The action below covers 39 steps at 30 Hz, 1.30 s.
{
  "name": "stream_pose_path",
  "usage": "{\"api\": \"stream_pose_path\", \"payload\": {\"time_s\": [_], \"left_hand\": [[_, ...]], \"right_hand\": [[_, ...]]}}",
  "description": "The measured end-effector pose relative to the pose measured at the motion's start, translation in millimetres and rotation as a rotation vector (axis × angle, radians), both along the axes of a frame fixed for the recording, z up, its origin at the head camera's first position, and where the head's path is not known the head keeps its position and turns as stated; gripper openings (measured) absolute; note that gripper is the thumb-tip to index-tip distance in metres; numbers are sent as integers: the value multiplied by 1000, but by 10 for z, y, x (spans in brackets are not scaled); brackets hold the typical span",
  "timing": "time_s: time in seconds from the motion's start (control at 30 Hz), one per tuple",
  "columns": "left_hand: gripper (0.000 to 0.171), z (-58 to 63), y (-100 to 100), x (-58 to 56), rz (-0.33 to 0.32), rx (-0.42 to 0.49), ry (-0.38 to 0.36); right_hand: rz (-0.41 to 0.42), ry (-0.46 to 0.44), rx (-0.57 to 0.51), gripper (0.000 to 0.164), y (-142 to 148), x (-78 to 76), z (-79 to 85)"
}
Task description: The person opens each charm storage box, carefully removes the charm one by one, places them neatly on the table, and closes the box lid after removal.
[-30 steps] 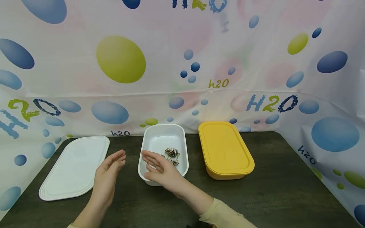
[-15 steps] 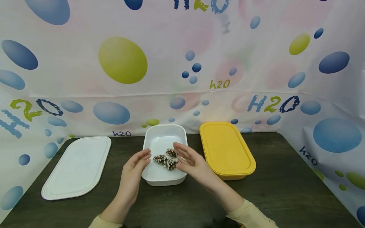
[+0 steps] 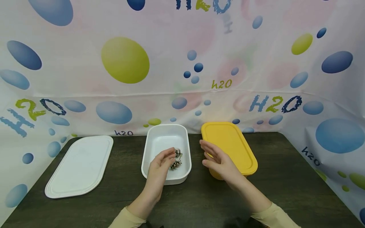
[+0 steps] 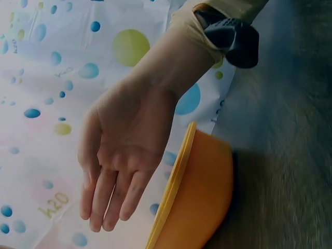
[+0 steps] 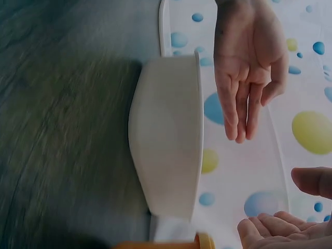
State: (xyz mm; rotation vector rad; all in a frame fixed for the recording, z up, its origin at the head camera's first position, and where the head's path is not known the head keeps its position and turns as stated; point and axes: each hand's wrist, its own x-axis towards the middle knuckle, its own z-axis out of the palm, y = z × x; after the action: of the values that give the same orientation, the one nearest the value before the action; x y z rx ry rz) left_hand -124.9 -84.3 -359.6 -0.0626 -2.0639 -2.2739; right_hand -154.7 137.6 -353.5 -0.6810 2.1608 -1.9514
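Note:
My left hand [image 3: 159, 169] hovers at the white plastic box [image 3: 174, 182] in the head view, fingers extended and nothing held. Behind its fingertips, pine cones [image 3: 176, 164] with pale tips lie on the box floor, partly hidden. My right hand [image 3: 223, 163] is held up in front of the yellow container [image 3: 228, 139], which has its lid on. Its fingers are extended too, palm facing the left hand. The left wrist view shows the right hand [image 4: 129, 140] beside the yellow container, apart from it; the right wrist view shows the left hand [image 5: 249, 67] beyond the white box's rim.
A white lid [image 3: 81, 164] lies flat on the dark wooden table [image 3: 194, 202] at the left. Behind the table hangs a white sheet [image 3: 168, 38] printed with blue and green ovals; it also covers both sides.
Both hands have moved rightward: the left from beside the white lid to the white box, the right from over the white box to the yellow container. Cones and containers stay put.

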Motion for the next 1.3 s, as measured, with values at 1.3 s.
{"api": "stream_pose_path", "payload": {"time_s": [1.3], "left_hand": [[72, -385, 1000, -60, -220, 102, -70]], "right_hand": [[-432, -126, 562, 70, 1122, -163, -46]]}}
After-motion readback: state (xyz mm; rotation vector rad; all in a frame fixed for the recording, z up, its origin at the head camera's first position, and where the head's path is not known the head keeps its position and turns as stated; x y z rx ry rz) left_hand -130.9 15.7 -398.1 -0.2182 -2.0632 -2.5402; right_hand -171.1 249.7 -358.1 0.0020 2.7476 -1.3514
